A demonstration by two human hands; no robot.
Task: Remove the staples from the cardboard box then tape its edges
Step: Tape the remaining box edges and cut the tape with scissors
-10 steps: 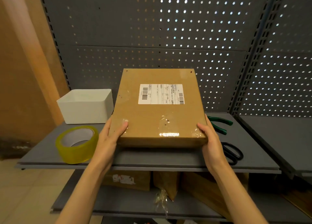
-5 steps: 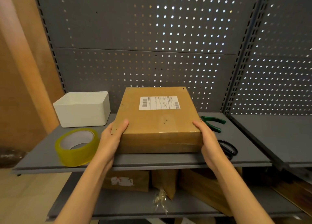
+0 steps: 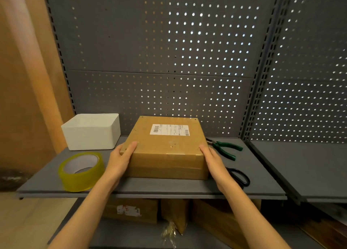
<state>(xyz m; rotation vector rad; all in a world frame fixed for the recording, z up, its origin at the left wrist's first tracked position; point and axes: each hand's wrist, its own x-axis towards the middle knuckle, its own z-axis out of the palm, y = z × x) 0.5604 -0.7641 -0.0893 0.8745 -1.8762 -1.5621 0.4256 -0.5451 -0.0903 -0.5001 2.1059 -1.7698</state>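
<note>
Cardboard box (image 3: 167, 151) flat on the grey shelf (image 3: 169, 187). Our left hand (image 3: 122, 157) and right hand (image 3: 212, 157) clasp its near corners, fingers curled round the sides. Risk: reaching for the pliers (image 3: 226, 149) or scissors (image 3: 239, 176) just right could shove the box; the tape roll (image 3: 81, 171) near the front edge could get knocked off.

A white rectangular bin (image 3: 91, 131) sits at the back left of the grey metal shelf (image 3: 169, 189). Behind rises a grey perforated back panel (image 3: 159, 42) (light shines through its holes). On the lower shelf (image 3: 131, 235) lie brown cardboard packages (image 3: 131, 210), one with a torn white label, and crumpled clear plastic (image 3: 169, 233).
</note>
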